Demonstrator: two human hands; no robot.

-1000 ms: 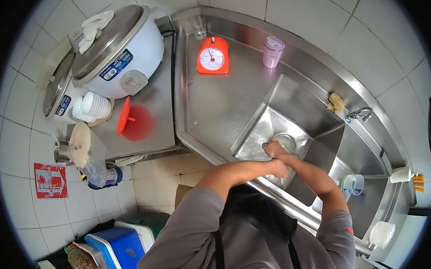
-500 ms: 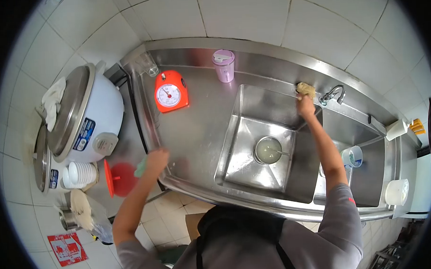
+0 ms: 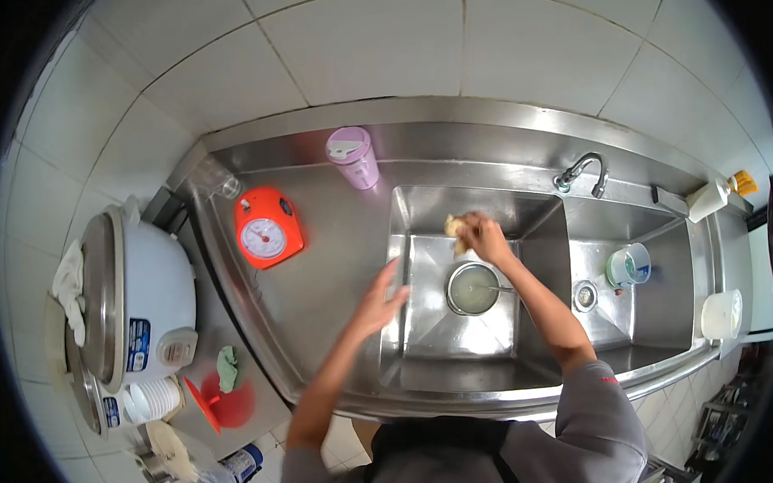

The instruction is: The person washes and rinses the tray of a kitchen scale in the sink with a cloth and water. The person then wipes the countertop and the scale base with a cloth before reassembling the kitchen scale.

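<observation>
My right hand (image 3: pixel 487 239) is closed on a crumpled tan cloth (image 3: pixel 456 227), held over the back part of the left sink basin (image 3: pixel 420 342). Just below it, a round metal bowl (image 3: pixel 473 289) of cloudy liquid sits on the basin floor, with a thin handle or utensil leaning at its right side. My left hand (image 3: pixel 380 303) is at the basin's left rim, fingers apart and nothing in them. A green cloth (image 3: pixel 227 370) lies on the left side counter, by a red plastic piece (image 3: pixel 203 405).
An orange kitchen scale (image 3: pixel 268 228) and a lilac lidded cup (image 3: pixel 354 157) stand left of the basin. The faucet (image 3: pixel 582 173) rises behind the sinks. A clear tub (image 3: pixel 629 264) sits in the right basin. A large rice cooker (image 3: pixel 154 292) is at far left.
My right hand has brought the tan cloth from the ledge beside the faucet to above the left basin. My left hand has moved right, away from the green cloth, which stays on the side counter.
</observation>
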